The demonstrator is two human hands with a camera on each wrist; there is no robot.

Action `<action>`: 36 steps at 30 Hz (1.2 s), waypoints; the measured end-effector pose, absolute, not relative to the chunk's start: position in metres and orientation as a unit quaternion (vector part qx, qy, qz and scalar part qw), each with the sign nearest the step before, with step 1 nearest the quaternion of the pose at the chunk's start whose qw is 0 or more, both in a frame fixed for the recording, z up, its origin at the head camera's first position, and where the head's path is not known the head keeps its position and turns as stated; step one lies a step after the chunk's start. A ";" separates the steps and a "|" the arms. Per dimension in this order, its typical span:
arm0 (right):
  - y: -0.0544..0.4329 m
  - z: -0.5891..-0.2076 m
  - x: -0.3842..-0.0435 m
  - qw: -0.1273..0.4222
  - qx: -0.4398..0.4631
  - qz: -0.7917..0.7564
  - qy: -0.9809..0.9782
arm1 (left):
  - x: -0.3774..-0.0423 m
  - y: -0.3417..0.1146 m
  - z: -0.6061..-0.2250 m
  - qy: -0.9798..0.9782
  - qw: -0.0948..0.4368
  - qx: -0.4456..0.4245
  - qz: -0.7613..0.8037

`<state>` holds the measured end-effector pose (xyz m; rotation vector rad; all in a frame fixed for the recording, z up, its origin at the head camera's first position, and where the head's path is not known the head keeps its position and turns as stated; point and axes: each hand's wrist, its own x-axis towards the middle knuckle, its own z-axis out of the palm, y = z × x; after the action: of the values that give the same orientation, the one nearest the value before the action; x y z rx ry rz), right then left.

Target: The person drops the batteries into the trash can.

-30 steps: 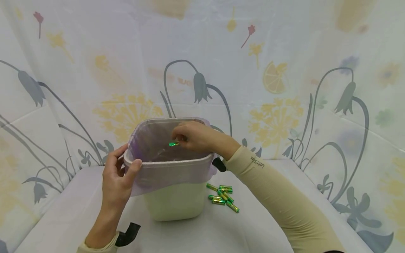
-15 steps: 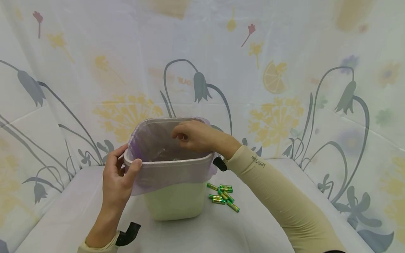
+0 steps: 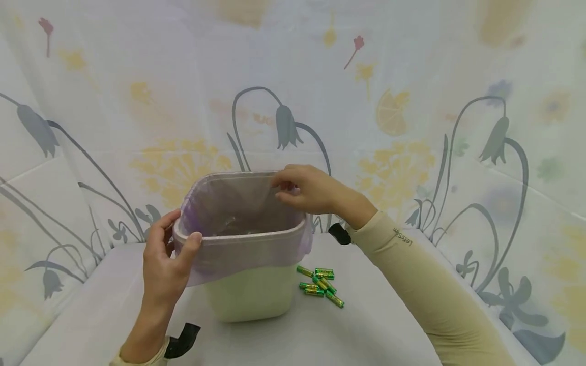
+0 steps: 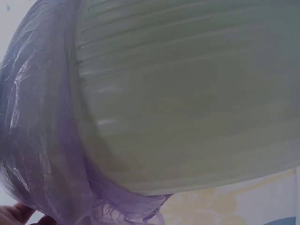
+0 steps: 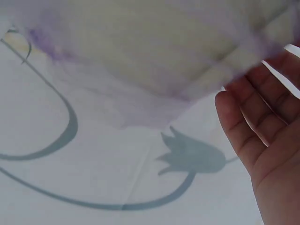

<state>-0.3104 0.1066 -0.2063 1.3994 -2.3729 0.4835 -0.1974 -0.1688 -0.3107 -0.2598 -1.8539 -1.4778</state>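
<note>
A pale green trash bin (image 3: 251, 300) stands upright, lined with a thin purple bag (image 3: 247, 254) folded down over its rim. My left hand (image 3: 167, 262) grips the bin's left rim, thumb on the near side and fingers round the left. My right hand (image 3: 316, 190) is over the bin's right rim, fingers loosely bent, with nothing seen in them. In the right wrist view several fingers (image 5: 243, 126) show beside the bag. On the table right of the bin lie several small green batteries (image 3: 322, 282) in a loose heap.
A white cloth (image 3: 366, 315) covers the table. Close behind the bin hangs a white sheet (image 3: 297, 61) printed with flowers, with more of it on both sides.
A green battery in my right hand a second ago is gone from the fingers after being over the bin's inside. The right hand has moved up and right; the left keeps its grip.
</note>
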 end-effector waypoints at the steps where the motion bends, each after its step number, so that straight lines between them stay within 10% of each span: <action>1: 0.111 -0.206 -0.310 0.175 0.493 0.172 -0.834 | -0.197 -0.169 -0.310 -0.724 0.371 -0.103 -0.572; 36: 0.169 -0.323 -0.308 0.104 0.422 0.161 -0.886 | -0.195 -0.171 -0.308 -0.729 0.345 -0.092 -0.584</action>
<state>-0.3079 0.1689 -0.3228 1.2434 -2.6133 0.4761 -0.1951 -0.1706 -0.3083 -0.2387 -1.8931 -1.5156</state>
